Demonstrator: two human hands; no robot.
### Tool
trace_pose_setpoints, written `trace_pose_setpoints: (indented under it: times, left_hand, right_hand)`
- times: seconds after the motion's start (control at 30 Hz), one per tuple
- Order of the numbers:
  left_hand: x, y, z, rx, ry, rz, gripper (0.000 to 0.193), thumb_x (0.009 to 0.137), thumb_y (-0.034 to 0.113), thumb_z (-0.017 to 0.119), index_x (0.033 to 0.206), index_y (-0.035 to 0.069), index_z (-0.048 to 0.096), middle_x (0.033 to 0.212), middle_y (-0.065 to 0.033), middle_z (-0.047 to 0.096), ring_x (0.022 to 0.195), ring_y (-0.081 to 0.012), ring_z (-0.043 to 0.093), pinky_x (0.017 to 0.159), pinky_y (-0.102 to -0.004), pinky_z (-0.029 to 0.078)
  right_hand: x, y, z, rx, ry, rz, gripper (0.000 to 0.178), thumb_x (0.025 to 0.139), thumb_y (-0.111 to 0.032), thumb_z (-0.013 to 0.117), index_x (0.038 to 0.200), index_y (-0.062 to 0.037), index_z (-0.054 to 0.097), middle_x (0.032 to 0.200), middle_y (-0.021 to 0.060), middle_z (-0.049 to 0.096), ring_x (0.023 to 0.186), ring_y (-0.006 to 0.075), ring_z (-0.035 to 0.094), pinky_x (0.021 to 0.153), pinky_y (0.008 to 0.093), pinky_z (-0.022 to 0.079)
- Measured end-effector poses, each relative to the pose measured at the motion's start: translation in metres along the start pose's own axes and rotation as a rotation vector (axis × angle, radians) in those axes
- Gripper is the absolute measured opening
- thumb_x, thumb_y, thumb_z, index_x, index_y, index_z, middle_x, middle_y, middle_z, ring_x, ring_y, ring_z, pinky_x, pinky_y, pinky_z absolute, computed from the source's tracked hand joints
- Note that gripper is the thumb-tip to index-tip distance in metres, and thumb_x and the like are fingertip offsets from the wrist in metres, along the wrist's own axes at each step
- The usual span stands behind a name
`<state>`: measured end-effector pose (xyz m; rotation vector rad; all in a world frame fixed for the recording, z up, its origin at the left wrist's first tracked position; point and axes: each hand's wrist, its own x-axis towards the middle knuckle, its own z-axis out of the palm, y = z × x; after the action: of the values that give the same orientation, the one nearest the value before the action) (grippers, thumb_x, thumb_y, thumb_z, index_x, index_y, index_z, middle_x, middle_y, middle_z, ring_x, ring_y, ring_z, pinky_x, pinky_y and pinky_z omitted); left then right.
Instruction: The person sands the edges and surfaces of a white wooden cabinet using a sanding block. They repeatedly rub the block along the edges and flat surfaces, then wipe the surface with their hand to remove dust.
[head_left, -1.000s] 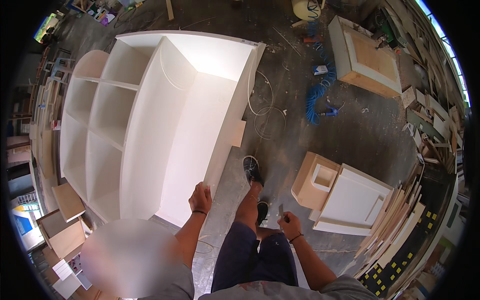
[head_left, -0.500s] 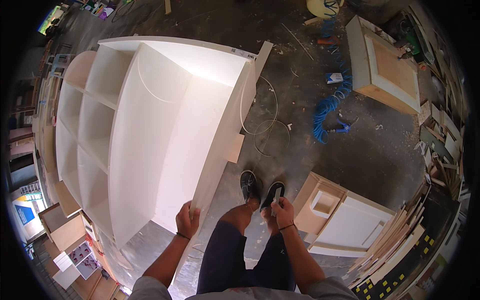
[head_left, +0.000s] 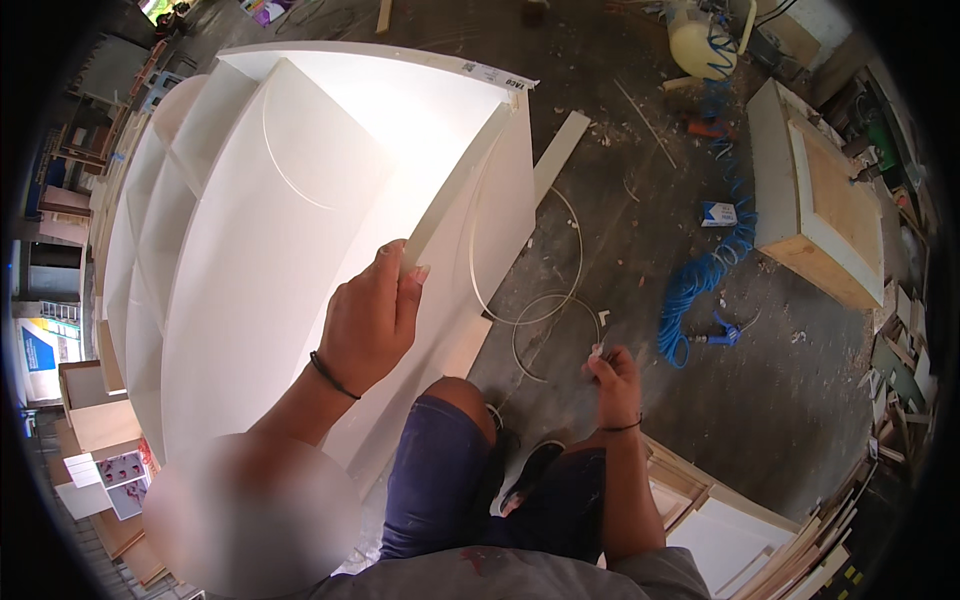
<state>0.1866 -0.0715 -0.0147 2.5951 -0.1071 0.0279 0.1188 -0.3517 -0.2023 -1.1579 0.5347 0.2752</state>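
A large white cabinet (head_left: 270,190) with several compartments lies on the floor to my left. My left hand (head_left: 375,315) grips the long near edge of its side panel, with thumb and fingers on either face. A thin pale edging strip (head_left: 578,255) hangs in loops beside the cabinet and onto the floor. My right hand (head_left: 615,385) is closed in a pinch above the floor, near the lower loop. Something small and pale shows at its fingertips; its kind is mostly hidden by the fingers.
A blue coiled air hose (head_left: 690,300) with a blue air gun (head_left: 728,330) lies right of me. Beyond stand a white-and-wood box (head_left: 775,180) and a cream tank (head_left: 695,45). Wooden panels (head_left: 720,530) lie at lower right. A blurred round patch covers the lower left.
My left hand has slid forward along the panel edge. My right hand has moved forward and right, and the pale piece in it shows less. I have stepped closer and lean lower.
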Motion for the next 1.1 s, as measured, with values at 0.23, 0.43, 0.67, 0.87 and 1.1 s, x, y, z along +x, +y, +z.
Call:
trace_pose_setpoints:
  times: [0.23,0.43,0.67,0.87,1.1]
  left_hand:
    - [0.005,0.006,0.001,0.190,0.056,0.043,0.032,0.097,0.023,0.045,0.113,-0.005,0.048,0.072,-0.0196,0.061,0.065,-0.0369,0.061,0.058,-0.0434,0.047]
    - [0.004,0.005,0.003,0.241,0.049,-0.008,0.033,0.095,0.023,0.047,0.111,-0.005,0.050,0.070,-0.0208,0.062,0.065,-0.0384,0.062,0.059,-0.0469,0.049]
    - [0.002,0.007,0.002,0.279,0.100,-0.013,0.031,0.095,0.022,0.047,0.111,-0.004,0.050,0.070,-0.0217,0.061,0.066,-0.0392,0.061,0.060,-0.0465,0.049]
    - [0.005,0.009,0.001,0.307,0.066,-0.040,0.030,0.095,0.022,0.047,0.111,-0.004,0.049,0.070,-0.0222,0.061,0.066,-0.0397,0.061,0.060,-0.0469,0.048]
    - [0.007,0.008,0.003,0.335,0.058,-0.001,0.029,0.097,0.024,0.044,0.106,-0.004,0.048,0.064,-0.0184,0.060,0.057,-0.0352,0.060,0.054,-0.0442,0.048]
  right_hand:
    - [0.088,-0.005,-0.005,0.097,-0.081,-0.228,0.015,0.083,-0.006,0.059,0.098,-0.0063,0.057,0.084,-0.0004,0.059,0.074,0.0105,0.058,0.062,0.0225,0.043]
    - [0.054,-0.027,0.074,0.423,-0.279,0.022,0.017,0.082,-0.008,0.064,0.098,-0.0091,0.056,0.080,-0.0026,0.052,0.066,0.0078,0.052,0.059,0.0228,0.041]
    - [0.065,-0.073,0.172,-0.003,-0.344,-0.395,0.020,0.079,-0.017,0.074,0.085,-0.0038,0.060,0.072,-0.0024,0.053,0.055,0.0033,0.042,0.048,0.0213,0.035]
    - [0.076,-0.066,0.194,0.063,-0.394,-0.464,0.015,0.081,-0.012,0.071,0.082,-0.0025,0.060,0.065,-0.0039,0.051,0.055,0.0040,0.043,0.050,0.0203,0.035]
    - [0.111,-0.062,0.170,-0.096,-0.292,-0.643,0.013,0.082,-0.009,0.068,0.081,-0.0012,0.058,0.062,-0.0003,0.051,0.058,0.0073,0.047,0.054,0.0240,0.039]
